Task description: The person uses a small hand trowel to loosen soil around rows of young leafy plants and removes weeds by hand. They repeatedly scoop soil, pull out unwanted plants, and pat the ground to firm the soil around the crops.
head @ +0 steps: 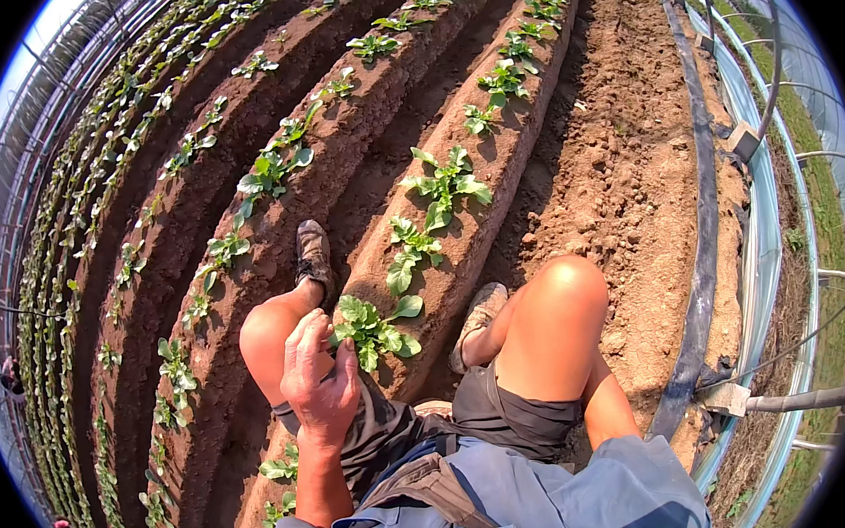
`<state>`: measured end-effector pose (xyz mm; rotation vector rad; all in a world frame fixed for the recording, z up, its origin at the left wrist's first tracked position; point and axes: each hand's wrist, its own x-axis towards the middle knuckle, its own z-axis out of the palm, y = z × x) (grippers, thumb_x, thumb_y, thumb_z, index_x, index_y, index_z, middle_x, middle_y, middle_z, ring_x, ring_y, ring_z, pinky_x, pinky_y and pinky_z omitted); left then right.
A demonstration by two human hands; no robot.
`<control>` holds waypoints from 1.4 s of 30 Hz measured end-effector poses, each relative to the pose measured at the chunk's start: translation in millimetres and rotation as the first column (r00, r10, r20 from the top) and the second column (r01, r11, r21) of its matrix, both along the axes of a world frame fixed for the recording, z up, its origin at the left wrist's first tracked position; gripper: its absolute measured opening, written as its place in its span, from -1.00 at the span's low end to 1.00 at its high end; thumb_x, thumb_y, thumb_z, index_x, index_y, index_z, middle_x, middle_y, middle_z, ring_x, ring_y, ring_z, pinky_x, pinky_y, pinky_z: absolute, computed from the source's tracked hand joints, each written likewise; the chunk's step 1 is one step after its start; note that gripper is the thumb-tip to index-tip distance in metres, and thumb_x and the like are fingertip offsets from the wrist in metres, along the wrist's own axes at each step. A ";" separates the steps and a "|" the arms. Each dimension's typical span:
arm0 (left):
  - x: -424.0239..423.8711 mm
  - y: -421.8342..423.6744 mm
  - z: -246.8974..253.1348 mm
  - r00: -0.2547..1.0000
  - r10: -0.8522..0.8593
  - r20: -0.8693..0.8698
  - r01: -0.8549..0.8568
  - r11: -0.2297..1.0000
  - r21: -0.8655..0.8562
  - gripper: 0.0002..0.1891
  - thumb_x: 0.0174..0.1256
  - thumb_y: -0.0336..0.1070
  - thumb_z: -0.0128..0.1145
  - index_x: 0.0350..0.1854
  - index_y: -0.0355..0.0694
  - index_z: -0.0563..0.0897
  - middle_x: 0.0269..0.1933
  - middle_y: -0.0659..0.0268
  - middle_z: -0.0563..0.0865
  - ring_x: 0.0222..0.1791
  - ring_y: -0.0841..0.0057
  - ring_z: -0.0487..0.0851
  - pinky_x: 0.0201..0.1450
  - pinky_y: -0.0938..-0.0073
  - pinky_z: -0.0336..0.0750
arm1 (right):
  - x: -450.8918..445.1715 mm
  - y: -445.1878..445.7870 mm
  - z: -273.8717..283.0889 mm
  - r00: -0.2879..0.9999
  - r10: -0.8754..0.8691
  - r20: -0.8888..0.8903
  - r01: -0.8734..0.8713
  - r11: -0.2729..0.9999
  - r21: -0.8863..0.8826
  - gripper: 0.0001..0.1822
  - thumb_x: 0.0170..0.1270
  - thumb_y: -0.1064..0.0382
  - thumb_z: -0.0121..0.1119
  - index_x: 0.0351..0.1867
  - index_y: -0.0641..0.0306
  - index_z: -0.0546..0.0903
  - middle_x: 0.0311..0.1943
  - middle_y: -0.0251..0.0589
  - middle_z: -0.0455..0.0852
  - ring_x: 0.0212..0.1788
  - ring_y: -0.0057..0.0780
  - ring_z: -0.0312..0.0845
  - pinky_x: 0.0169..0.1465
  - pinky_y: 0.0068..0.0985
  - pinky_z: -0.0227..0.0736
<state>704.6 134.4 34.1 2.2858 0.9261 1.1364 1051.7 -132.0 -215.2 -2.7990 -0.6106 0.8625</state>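
Note:
My left hand (321, 386) is raised above my left thigh, its fingers bent and its thumb apart from them. Nothing shows between thumb and fingers. Just to its right, a leafy green seedling (372, 332) grows from the raised soil bed (407, 370); in the picture the thumb tip overlaps its leaf edge, and I cannot tell whether they touch. Farther up the same bed stand a toothed-leaf seedling (413, 250) and a larger seedling (448, 182). My right forearm (609, 405) goes down behind my right leg, so the right hand is out of view.
My shoes (313, 252) stand in the furrows on both sides of the bed. More planted ridges (264, 172) run on the left. Cloddy soil (619, 157) and a dark flat strip (701, 247) lie on the right, beside plastic sheeting (762, 236), hoops and a block (724, 398).

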 end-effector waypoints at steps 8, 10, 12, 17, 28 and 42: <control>39.0 86.6 6.0 0.977 0.032 -0.212 -0.015 0.996 0.084 -0.42 0.12 -0.70 0.34 0.27 -0.31 0.64 0.18 0.06 0.73 -0.01 0.33 0.80 0.00 0.33 0.72 | -3.7 42.5 -34.3 0.998 0.052 -0.044 -0.057 0.990 -0.125 -0.57 0.18 0.24 0.29 0.10 0.31 0.64 -0.24 0.25 0.79 -0.11 0.20 0.75 -0.01 0.00 0.64; 56.5 110.0 10.6 0.949 0.083 -0.305 -0.070 0.996 0.054 -0.45 0.05 -0.63 0.40 0.19 -0.30 0.68 0.16 0.02 0.74 0.05 0.16 0.78 0.10 0.24 0.70 | 2.9 47.8 -35.0 0.997 0.062 -0.056 -0.070 0.986 -0.154 -0.57 0.18 0.26 0.29 0.10 0.32 0.63 -0.24 0.26 0.78 -0.11 0.20 0.75 -0.02 0.00 0.64; 71.2 139.1 13.4 0.915 0.057 -0.399 -0.022 0.995 0.093 -0.44 0.04 -0.65 0.38 0.20 -0.35 0.66 0.19 0.01 0.72 0.05 0.15 0.78 0.11 0.26 0.69 | 11.3 53.8 -32.5 0.995 0.077 -0.068 -0.087 0.981 -0.171 -0.57 0.18 0.27 0.28 0.10 0.32 0.63 -0.24 0.26 0.78 -0.12 0.20 0.75 -0.02 0.00 0.64; 78.6 179.2 6.4 0.890 -0.089 -0.447 -0.045 0.959 -0.280 -0.34 -0.04 -0.71 0.32 0.27 -0.32 0.64 0.18 0.01 0.71 -0.02 0.28 0.79 -0.03 0.33 0.71 | 20.9 62.0 -13.1 0.988 0.092 -0.124 -0.120 0.963 -0.241 -0.57 0.18 0.29 0.27 0.11 0.33 0.61 -0.25 0.26 0.78 -0.14 0.21 0.75 -0.04 0.01 0.64; 112.5 292.6 -8.7 0.764 0.087 -0.640 -0.399 0.843 -0.361 -0.54 0.30 -0.42 0.32 0.26 -0.32 0.63 0.11 0.09 0.75 -0.01 0.28 0.75 0.07 0.21 0.58 | 51.7 149.9 -28.6 0.979 0.034 -0.199 -0.111 0.912 -0.394 -0.57 0.18 0.35 0.24 0.12 0.35 0.58 -0.28 0.27 0.77 -0.17 0.22 0.75 -0.06 0.03 0.64; 216.7 341.2 -17.3 0.531 -0.573 -0.624 -0.159 0.656 -0.738 -0.62 0.19 -0.49 0.35 0.09 -0.29 0.67 0.02 0.06 0.72 -0.14 0.12 0.76 -0.11 0.33 0.68 | 92.7 190.6 -47.5 0.978 0.041 -0.202 -0.118 0.917 -0.382 -0.52 0.22 0.38 0.20 0.22 0.37 0.59 -0.32 0.22 0.78 -0.20 0.21 0.77 -0.10 0.01 0.66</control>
